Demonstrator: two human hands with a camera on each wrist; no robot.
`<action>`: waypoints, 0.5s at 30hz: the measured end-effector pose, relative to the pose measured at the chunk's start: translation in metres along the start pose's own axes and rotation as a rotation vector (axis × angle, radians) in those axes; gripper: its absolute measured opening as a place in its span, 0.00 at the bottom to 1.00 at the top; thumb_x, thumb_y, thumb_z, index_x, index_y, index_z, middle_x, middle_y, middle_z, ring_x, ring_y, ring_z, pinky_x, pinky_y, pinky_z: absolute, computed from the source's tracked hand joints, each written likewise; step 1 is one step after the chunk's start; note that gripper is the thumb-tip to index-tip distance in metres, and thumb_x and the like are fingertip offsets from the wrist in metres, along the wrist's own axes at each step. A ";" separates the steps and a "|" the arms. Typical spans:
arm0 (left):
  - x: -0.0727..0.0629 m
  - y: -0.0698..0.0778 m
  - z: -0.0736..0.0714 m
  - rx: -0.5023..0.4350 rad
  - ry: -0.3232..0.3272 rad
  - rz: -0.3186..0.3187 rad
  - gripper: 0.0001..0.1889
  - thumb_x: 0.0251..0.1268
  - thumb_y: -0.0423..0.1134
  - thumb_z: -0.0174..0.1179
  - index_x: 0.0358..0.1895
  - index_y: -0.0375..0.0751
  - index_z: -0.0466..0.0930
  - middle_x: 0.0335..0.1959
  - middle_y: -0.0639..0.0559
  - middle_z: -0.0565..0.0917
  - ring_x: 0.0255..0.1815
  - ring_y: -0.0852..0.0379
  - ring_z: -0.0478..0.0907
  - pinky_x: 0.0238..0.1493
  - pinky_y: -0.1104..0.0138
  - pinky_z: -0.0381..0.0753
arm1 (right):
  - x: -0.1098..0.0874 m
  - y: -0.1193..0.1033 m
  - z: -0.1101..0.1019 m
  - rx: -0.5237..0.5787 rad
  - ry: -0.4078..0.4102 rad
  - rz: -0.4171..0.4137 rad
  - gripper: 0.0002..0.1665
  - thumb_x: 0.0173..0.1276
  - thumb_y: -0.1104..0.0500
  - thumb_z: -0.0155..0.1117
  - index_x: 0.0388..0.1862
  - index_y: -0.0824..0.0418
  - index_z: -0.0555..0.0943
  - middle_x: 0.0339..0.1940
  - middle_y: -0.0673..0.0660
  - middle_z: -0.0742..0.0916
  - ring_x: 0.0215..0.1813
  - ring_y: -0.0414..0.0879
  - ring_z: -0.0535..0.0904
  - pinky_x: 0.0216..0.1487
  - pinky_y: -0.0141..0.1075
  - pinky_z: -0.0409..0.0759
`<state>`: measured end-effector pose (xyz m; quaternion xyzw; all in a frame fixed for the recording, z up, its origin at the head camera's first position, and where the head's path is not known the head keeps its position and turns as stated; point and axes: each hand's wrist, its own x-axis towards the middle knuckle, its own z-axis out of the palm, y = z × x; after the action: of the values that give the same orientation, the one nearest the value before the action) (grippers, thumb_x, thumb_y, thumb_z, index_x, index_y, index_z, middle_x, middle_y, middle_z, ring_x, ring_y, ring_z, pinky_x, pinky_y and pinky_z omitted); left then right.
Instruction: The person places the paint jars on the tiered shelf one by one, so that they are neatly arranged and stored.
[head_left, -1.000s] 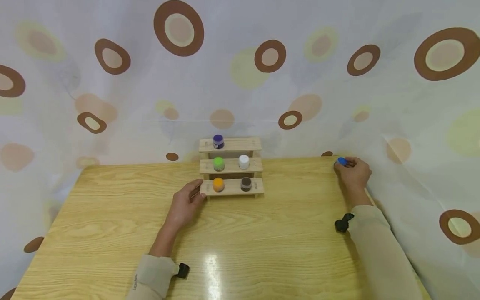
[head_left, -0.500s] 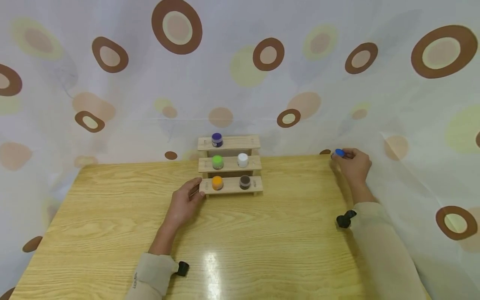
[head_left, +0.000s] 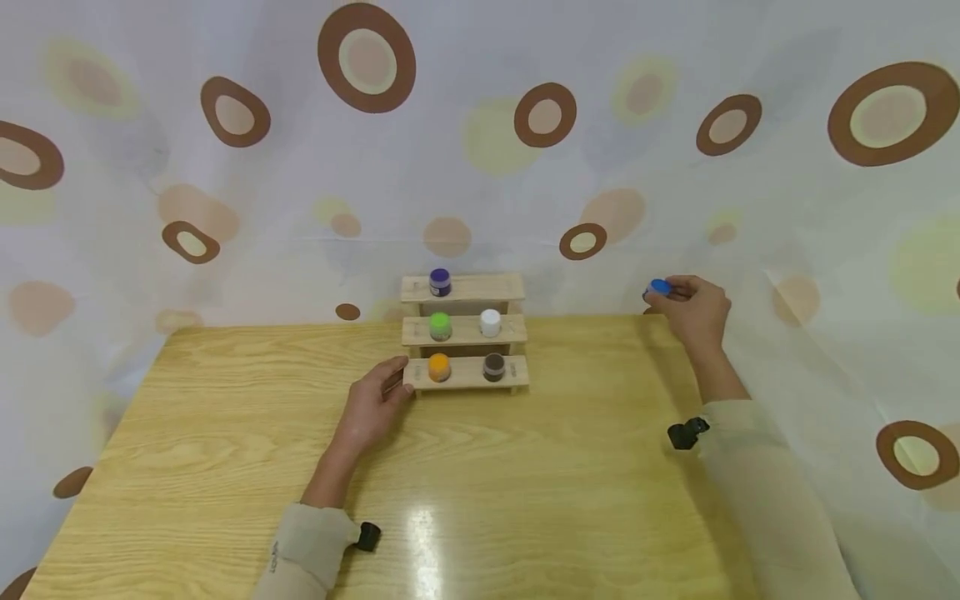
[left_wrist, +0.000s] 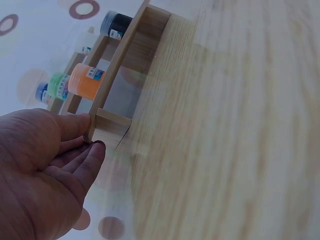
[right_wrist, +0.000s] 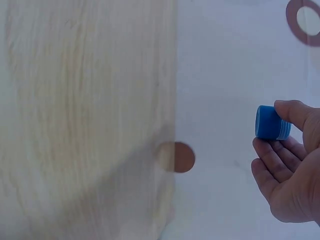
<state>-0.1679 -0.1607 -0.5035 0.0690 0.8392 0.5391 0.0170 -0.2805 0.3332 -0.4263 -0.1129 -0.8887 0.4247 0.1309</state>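
Observation:
A three-step wooden display rack (head_left: 467, 373) stands against the back of the table. My left hand (head_left: 371, 408) pinches the left end of its lowest step between thumb and fingers. On the top step sits a purple paint jar (head_left: 440, 283). The middle step bears a green jar (head_left: 440, 327) and a white jar (head_left: 490, 323); on the lowest are an orange jar (left_wrist: 89, 82) and a dark jar (head_left: 493, 368). Well to the right, my right hand (head_left: 696, 312) holds a small blue jar (right_wrist: 270, 123) between thumb and fingers, raised off the table.
The wood-grain table (head_left: 495, 483) reaches back to a patterned sheet (head_left: 480, 192) hanging behind it and along the right side. A black wrist camera (head_left: 684, 435) sits at the right cuff, another black camera (head_left: 367, 537) at the left.
My right hand has lifted the blue jar up from the table's back right corner and moved a little left with it. The left hand keeps its hold on the rack.

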 end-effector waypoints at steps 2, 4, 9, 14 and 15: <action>0.000 -0.001 0.001 0.001 -0.002 -0.006 0.29 0.79 0.30 0.60 0.78 0.28 0.65 0.77 0.32 0.70 0.75 0.38 0.73 0.71 0.57 0.80 | -0.004 -0.006 0.002 0.026 -0.017 -0.023 0.35 0.71 0.48 0.76 0.69 0.67 0.80 0.62 0.68 0.87 0.50 0.38 0.87 0.45 0.19 0.82; 0.000 -0.002 0.002 -0.001 -0.001 -0.009 0.29 0.79 0.30 0.61 0.78 0.28 0.65 0.77 0.32 0.70 0.75 0.38 0.73 0.71 0.57 0.80 | -0.008 -0.013 0.005 0.057 -0.031 -0.060 0.34 0.71 0.50 0.76 0.69 0.68 0.80 0.61 0.69 0.87 0.44 0.29 0.84 0.41 0.19 0.84; 0.000 -0.003 0.004 -0.001 0.006 -0.004 0.29 0.79 0.30 0.61 0.78 0.29 0.66 0.77 0.33 0.71 0.75 0.39 0.73 0.71 0.58 0.80 | -0.013 -0.030 0.012 0.102 -0.038 -0.132 0.32 0.70 0.52 0.77 0.66 0.69 0.82 0.58 0.71 0.87 0.38 0.20 0.79 0.34 0.20 0.85; 0.001 -0.002 0.002 0.007 0.009 0.007 0.28 0.79 0.30 0.61 0.78 0.29 0.67 0.76 0.33 0.71 0.75 0.39 0.73 0.71 0.57 0.80 | -0.018 -0.053 0.022 0.117 -0.063 -0.165 0.30 0.70 0.51 0.78 0.65 0.66 0.84 0.57 0.67 0.89 0.44 0.28 0.84 0.45 0.20 0.85; 0.001 -0.002 0.001 0.011 0.010 0.011 0.28 0.79 0.30 0.61 0.78 0.28 0.67 0.76 0.33 0.71 0.75 0.38 0.73 0.71 0.56 0.80 | -0.019 -0.058 0.025 0.126 -0.072 -0.174 0.30 0.70 0.52 0.78 0.65 0.66 0.84 0.57 0.66 0.89 0.46 0.33 0.86 0.47 0.21 0.85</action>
<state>-0.1693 -0.1599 -0.5055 0.0709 0.8418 0.5350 0.0096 -0.2763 0.2733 -0.3987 -0.0116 -0.8707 0.4706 0.1423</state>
